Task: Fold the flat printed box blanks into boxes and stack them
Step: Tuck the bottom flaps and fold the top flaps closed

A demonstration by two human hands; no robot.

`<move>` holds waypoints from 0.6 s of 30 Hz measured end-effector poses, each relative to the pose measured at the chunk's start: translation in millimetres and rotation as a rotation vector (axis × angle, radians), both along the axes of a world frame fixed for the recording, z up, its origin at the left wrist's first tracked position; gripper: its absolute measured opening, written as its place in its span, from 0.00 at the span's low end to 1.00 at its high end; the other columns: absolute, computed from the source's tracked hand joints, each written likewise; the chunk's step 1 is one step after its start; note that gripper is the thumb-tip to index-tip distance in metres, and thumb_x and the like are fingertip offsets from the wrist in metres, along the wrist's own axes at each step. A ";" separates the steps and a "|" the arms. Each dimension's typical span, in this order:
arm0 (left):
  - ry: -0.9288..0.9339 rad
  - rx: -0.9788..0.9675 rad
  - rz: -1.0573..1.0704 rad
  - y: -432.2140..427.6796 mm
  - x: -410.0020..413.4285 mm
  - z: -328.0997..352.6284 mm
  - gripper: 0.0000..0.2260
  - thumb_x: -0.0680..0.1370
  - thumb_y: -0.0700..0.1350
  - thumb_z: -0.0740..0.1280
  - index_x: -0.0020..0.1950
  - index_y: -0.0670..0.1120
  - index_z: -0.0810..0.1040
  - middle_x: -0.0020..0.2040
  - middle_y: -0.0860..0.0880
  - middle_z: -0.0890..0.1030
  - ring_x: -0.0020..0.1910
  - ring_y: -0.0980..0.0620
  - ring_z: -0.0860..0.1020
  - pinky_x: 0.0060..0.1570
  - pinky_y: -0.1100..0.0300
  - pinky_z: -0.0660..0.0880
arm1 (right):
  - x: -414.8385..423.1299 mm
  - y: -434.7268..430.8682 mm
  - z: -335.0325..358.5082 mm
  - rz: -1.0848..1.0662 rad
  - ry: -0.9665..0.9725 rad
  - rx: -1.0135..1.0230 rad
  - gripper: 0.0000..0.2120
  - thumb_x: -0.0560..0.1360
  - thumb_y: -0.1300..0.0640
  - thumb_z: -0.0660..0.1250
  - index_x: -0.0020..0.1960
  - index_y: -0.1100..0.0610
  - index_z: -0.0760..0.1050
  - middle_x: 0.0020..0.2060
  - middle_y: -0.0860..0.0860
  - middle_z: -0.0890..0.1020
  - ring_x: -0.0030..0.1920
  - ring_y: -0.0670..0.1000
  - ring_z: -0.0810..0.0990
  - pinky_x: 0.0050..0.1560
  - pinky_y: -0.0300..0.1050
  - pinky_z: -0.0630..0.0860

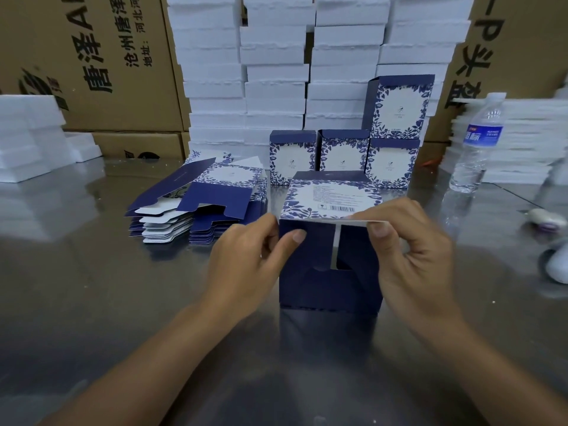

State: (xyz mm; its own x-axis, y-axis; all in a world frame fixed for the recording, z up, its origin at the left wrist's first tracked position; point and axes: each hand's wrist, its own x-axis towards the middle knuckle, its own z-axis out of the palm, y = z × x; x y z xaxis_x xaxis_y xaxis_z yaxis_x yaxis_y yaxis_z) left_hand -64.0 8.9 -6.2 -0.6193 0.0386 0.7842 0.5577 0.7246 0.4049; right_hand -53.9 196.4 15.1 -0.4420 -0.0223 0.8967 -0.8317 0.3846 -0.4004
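A navy box with a blue floral print (330, 195) lies on its side at the table's middle, its bottom flaps (325, 269) facing me. My left hand (246, 259) grips its left edge, thumb pressed on the navy flap. My right hand (412, 250) pinches the white edge of the upper flap at the right. A pile of flat printed blanks (203, 198) lies to the left. Behind stand three folded boxes in a row (342, 152), with another folded box (399, 107) stacked on the right one.
White foam trays (276, 66) are stacked high at the back, with more at the left (30, 136) and right (516, 139). Brown cartons (92, 56) stand behind. A water bottle (476, 142) stands right of the boxes. The table (92, 287) is shiny steel.
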 end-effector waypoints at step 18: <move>-0.025 0.065 -0.039 0.8 0.8 2.5 0.22 0.76 0.58 0.62 0.31 0.45 0.62 0.23 0.48 0.66 0.29 0.46 0.66 0.27 0.64 0.59 | 2.7 -0.9 0.3 -0.047 0.017 0.065 0.15 0.78 0.45 0.55 0.50 0.50 0.77 0.38 0.53 0.80 0.42 0.50 0.73 0.45 0.37 0.68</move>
State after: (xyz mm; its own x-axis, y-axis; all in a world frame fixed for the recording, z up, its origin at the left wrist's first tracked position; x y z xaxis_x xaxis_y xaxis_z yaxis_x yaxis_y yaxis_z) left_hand -63.2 9.8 -3.7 -0.6379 0.0130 0.7700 0.5742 0.6744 0.4643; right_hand -51.2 195.4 15.4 -0.4286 -0.0605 0.9015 -0.8186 0.4482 -0.3591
